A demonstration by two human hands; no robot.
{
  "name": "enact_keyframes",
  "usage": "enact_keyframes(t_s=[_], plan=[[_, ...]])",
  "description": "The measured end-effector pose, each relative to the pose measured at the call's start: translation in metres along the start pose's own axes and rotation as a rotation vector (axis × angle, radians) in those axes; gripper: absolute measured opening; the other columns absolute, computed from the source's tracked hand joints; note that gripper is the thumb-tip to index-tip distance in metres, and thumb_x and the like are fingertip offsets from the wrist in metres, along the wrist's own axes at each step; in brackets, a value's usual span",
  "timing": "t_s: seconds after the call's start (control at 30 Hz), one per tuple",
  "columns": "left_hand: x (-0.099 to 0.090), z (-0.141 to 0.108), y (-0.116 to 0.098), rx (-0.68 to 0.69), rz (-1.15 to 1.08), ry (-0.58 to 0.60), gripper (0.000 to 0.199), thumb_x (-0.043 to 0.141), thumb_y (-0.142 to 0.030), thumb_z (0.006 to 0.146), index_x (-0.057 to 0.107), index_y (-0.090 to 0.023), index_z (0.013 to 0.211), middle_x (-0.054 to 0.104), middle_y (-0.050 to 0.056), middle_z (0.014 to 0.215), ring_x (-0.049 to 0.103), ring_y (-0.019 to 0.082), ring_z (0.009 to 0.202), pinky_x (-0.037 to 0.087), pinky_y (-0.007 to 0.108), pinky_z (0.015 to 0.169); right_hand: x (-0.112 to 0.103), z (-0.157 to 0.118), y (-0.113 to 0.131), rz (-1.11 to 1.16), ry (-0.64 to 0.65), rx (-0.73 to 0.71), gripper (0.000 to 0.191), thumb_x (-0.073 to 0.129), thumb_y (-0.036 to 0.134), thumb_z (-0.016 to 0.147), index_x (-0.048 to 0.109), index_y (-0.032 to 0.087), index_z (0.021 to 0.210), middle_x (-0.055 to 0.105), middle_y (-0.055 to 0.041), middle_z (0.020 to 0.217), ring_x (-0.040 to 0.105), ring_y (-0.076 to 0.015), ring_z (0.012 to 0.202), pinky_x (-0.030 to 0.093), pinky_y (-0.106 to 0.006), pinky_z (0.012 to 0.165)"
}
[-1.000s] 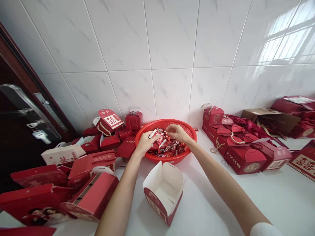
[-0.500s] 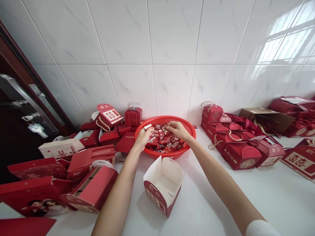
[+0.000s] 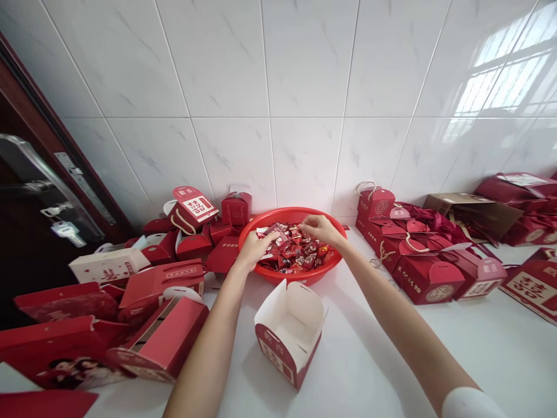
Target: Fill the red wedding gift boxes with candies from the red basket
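Note:
A red plastic basket (image 3: 300, 278) full of wrapped candies (image 3: 300, 252), mostly red, stands by the tiled wall. My left hand (image 3: 257, 248) is over its left side, fingers curled around a few wrapped candies, with a white and red wrapper showing by the thumb. Over the right side, my right hand (image 3: 322, 228) pinches a small red wrapped candy between thumb and fingertips. In front of the basket, between my forearms, an open red gift box (image 3: 289, 337) with a white inside stands upright. The part of its inside that I can see holds nothing.
Red gift boxes (image 3: 169, 331) crowd the left side, with a cream box (image 3: 108, 264) among them. More red boxes (image 3: 430, 276) stand on the right, near an open brown carton (image 3: 461, 200). A dark door with keys (image 3: 65, 229) is at the far left.
My left hand has turned and lowered toward the candies. My right hand has shifted slightly right, still pinching among the candies. The open gift box stays in place.

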State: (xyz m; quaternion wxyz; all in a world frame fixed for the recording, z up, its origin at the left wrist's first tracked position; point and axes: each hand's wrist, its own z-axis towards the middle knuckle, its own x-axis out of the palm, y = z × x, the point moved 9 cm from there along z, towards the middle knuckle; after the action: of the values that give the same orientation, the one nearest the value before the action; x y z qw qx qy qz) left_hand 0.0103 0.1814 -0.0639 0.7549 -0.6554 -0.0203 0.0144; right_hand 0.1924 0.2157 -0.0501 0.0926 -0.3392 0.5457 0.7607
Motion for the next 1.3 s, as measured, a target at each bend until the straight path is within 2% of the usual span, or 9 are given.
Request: enact_keyframes(t_s=[0.1, 0.23, 0.5, 0.63, 0.77, 0.87, 1.0, 1.1, 1.3], plan=[[-0.003, 0.000, 0.002, -0.047, -0.031, -0.029, 0.031, 0.077, -0.037, 0.056, 0.069, -0.016, 0.077, 0.071, 0.001, 0.068, 0.066, 0.018, 0.065, 0.055, 0.028, 0.059, 0.006, -0.007, -0.014, -0.117, 0.317, 0.106, 0.017, 0.070, 0.031, 0.076, 0.070, 0.014, 0.075, 0.069, -0.0045, 0.071, 0.066, -0.0179, 0.064, 0.052, -0.028, 0.062], [0.000, -0.002, 0.002, -0.075, -0.032, -0.013, 0.027, 0.075, -0.034, 0.054, 0.067, -0.017, 0.073, 0.068, -0.001, 0.063, 0.065, 0.018, 0.061, 0.055, 0.028, 0.056, 0.022, -0.017, -0.028, -0.258, 0.587, 0.192, 0.017, 0.084, 0.021, 0.055, 0.076, 0.018, 0.070, 0.073, -0.0033, 0.075, 0.068, -0.0217, 0.069, 0.053, -0.030, 0.066], [0.003, -0.004, -0.002, -0.064, -0.054, -0.002, 0.023, 0.074, -0.032, 0.051, 0.063, -0.017, 0.064, 0.065, -0.002, 0.059, 0.061, 0.016, 0.059, 0.054, 0.026, 0.056, 0.014, 0.006, -0.034, -0.236, 0.263, 0.062, 0.042, 0.071, 0.028, 0.081, 0.069, 0.024, 0.123, 0.068, -0.0077, 0.127, 0.063, -0.0271, 0.117, 0.051, -0.035, 0.097], [0.002, -0.005, -0.004, -0.059, -0.052, -0.019, 0.022, 0.073, -0.033, 0.052, 0.062, -0.017, 0.062, 0.062, -0.003, 0.057, 0.059, 0.015, 0.058, 0.051, 0.025, 0.054, 0.002, 0.007, -0.026, -0.176, 0.138, -0.017, 0.043, 0.057, 0.021, 0.089, 0.061, 0.018, 0.132, 0.067, -0.0115, 0.126, 0.061, -0.0252, 0.120, 0.052, -0.036, 0.096], [0.001, -0.003, -0.004, -0.020, -0.036, -0.016, 0.023, 0.073, -0.035, 0.054, 0.063, -0.017, 0.064, 0.062, -0.003, 0.059, 0.059, 0.016, 0.059, 0.050, 0.025, 0.055, 0.013, 0.009, -0.010, -0.183, 0.233, -0.074, 0.027, 0.058, 0.017, 0.086, 0.072, 0.016, 0.109, 0.073, -0.0090, 0.111, 0.066, -0.0228, 0.104, 0.052, -0.034, 0.091], [-0.001, -0.001, -0.004, 0.014, -0.025, -0.022, 0.022, 0.072, -0.035, 0.056, 0.064, -0.017, 0.066, 0.062, -0.003, 0.059, 0.058, 0.015, 0.060, 0.049, 0.025, 0.058, 0.044, 0.004, -0.002, -0.239, 0.486, -0.061, 0.022, 0.068, 0.019, 0.077, 0.077, 0.018, 0.097, 0.075, -0.0045, 0.097, 0.069, -0.0200, 0.091, 0.053, -0.027, 0.080], [-0.002, 0.000, -0.004, 0.029, -0.037, -0.016, 0.021, 0.072, -0.034, 0.057, 0.066, -0.016, 0.066, 0.064, -0.001, 0.062, 0.058, 0.015, 0.062, 0.047, 0.024, 0.060, 0.082, -0.011, -0.005, -0.395, 0.730, 0.035, 0.048, 0.076, 0.016, 0.064, 0.077, 0.025, 0.110, 0.075, -0.0007, 0.089, 0.068, -0.0169, 0.072, 0.052, -0.024, 0.065], [-0.002, 0.000, -0.003, 0.016, -0.044, -0.011, 0.021, 0.073, -0.034, 0.056, 0.066, -0.016, 0.065, 0.065, -0.002, 0.062, 0.058, 0.015, 0.061, 0.048, 0.025, 0.061, 0.087, -0.011, -0.007, -0.532, 0.669, 0.085, 0.067, 0.074, 0.010, 0.062, 0.069, 0.029, 0.126, 0.075, -0.0039, 0.097, 0.068, -0.0204, 0.075, 0.051, -0.026, 0.064], [0.000, -0.001, -0.001, -0.027, -0.073, -0.008, 0.023, 0.074, -0.034, 0.054, 0.066, -0.017, 0.067, 0.065, -0.002, 0.061, 0.060, 0.016, 0.061, 0.050, 0.026, 0.058, 0.054, 0.002, -0.002, -0.600, 0.323, 0.102, 0.043, 0.069, 0.007, 0.072, 0.072, 0.024, 0.112, 0.072, -0.0094, 0.108, 0.066, -0.0308, 0.108, 0.049, -0.030, 0.082]])
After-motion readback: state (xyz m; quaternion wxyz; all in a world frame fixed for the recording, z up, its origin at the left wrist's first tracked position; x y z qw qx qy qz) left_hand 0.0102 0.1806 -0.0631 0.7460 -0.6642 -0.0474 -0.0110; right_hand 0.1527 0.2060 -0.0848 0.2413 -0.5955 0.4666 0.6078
